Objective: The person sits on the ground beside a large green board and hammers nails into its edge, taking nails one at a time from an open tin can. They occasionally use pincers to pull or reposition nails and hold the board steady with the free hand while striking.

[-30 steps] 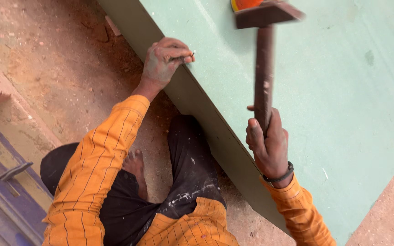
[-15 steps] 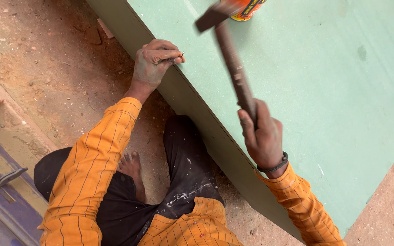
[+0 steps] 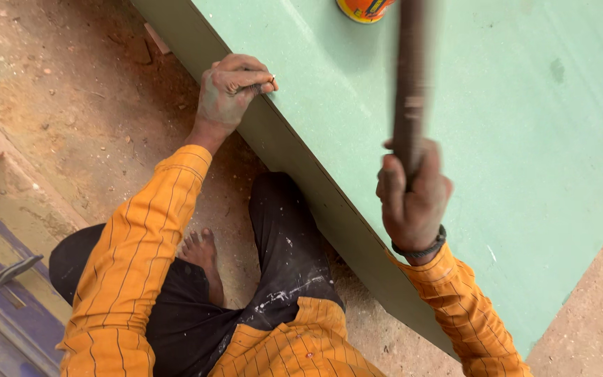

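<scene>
Hammer handle [image 3: 410, 77], dark wood, stands near vertical in frame, its long axis running from the right hand [image 3: 413, 192] up toward the top edge; the upper end points away from the person and leaves the picture, so the head is not visible. The handle is motion-blurred. The right hand is wrapped fully around the lower end of the handle in a closed fist, with a dark wristband [image 3: 423, 248] just below it. The handle lies over the green panel [image 3: 525, 139], whose surface fills the upper right; whether it touches the panel cannot be told. The panel's thick edge [image 3: 301, 174] runs diagonally from upper left to lower right. The left hand [image 3: 235, 87] rests at that edge, fingers curled tight and pinching a small nail [image 3: 271, 79] against the panel's corner line; the nail is only partly seen, its tip end hidden by the fingers. An orange round object [image 3: 364, 8] sits on the panel at the top edge, just left of the handle. The person sits on a dirt floor [image 3: 57, 91], in orange striped sleeves [image 3: 141, 244] and dark trousers [image 3: 287, 244], with a bare foot [image 3: 200, 251] tucked between the legs. A blue-grey metal frame [image 3: 1, 293] lies at lower left.
</scene>
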